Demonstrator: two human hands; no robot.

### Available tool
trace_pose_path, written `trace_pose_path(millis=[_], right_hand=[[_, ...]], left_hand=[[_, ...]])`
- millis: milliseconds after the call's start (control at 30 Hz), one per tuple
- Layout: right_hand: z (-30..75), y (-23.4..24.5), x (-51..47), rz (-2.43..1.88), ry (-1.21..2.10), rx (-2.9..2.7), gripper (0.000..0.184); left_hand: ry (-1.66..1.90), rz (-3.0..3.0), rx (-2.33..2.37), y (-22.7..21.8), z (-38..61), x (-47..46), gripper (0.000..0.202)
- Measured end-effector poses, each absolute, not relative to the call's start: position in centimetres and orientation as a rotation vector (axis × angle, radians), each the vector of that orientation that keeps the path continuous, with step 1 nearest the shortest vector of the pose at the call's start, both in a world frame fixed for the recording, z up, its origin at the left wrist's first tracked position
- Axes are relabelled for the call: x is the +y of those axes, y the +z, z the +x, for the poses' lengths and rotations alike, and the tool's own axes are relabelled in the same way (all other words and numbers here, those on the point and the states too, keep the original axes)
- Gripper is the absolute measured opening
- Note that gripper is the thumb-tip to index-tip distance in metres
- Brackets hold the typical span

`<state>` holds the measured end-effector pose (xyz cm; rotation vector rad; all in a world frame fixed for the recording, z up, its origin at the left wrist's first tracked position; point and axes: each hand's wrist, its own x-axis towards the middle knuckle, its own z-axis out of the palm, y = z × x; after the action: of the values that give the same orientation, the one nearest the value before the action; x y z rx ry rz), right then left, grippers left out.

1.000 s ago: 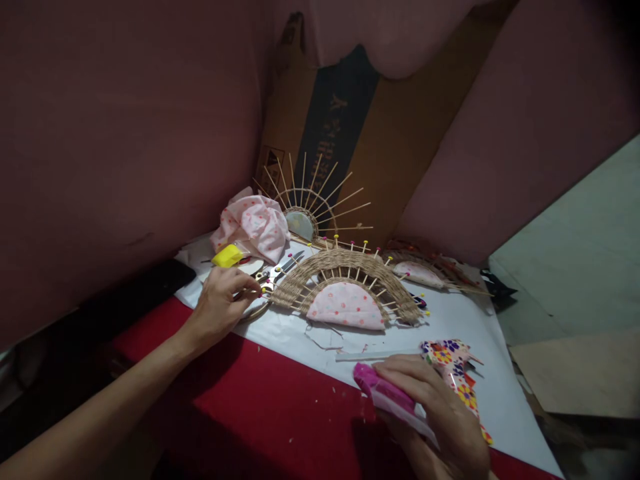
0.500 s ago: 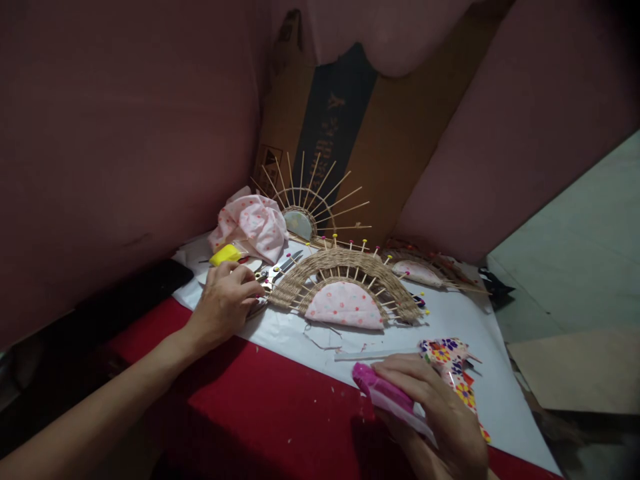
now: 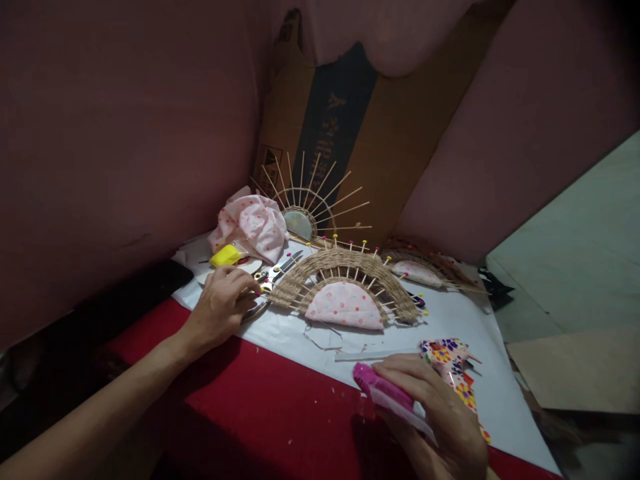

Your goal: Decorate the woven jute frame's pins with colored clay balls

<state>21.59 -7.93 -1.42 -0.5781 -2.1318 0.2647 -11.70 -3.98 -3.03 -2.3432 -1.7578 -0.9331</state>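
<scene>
My right hand [image 3: 440, 420] is closed around a bright pink lump in a clear plastic wrapper [image 3: 383, 390], near the front edge. With curled fingers, my left hand [image 3: 223, 303] is beside the scissors [image 3: 280, 269] and the left end of a woven half-round piece [image 3: 350, 263]. What its fingertips hold, if anything, is hidden. Part of a round hoop [image 3: 257, 311] shows under that hand. The woven piece has thin sticks tipped with pink and yellow beads, and a dotted pink fabric half-circle [image 3: 345, 305] at its centre.
Behind are crumpled dotted fabric [image 3: 250, 223], a yellow packet [image 3: 226, 255] and a stick frame [image 3: 299, 223] against a cardboard box [image 3: 400, 133]. Another woven piece [image 3: 420, 272] lies back right. A flower-patterned glue gun [image 3: 450, 360] with a glue stick [image 3: 377, 355] rests on white paper [image 3: 505, 400].
My left hand has shifted very slightly, its fingertips drawing back a little from the woven piece's end. The right hand stays still with the pink lump.
</scene>
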Motion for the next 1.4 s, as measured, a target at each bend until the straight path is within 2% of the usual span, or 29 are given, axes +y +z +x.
trace_pose_path(millis=[233, 433, 967, 1400], right_hand=[[21.64, -1.67, -7.92, -0.575, 0.289, -2.138, 0.032], [21.68, -1.56, -7.96, -0.582, 0.266, -2.133, 0.031], [21.71, -1.63, -7.91, -0.584, 0.277, -2.147, 0.032], [21.74, -1.67, -7.82, -0.574, 0.29, -2.156, 0.032]], left_hand=[[-1.047, -2.277, -1.885, -3.18, -11.81, -3.76, 0.003], [-1.009, -2.307, -1.879, -3.23, -11.63, -3.52, 0.015], [-1.1, -2.381, -1.861, -3.48, -12.11, -3.51, 0.007], [-1.109, -2.43, -1.834, -2.97, -12.25, -3.56, 0.008]])
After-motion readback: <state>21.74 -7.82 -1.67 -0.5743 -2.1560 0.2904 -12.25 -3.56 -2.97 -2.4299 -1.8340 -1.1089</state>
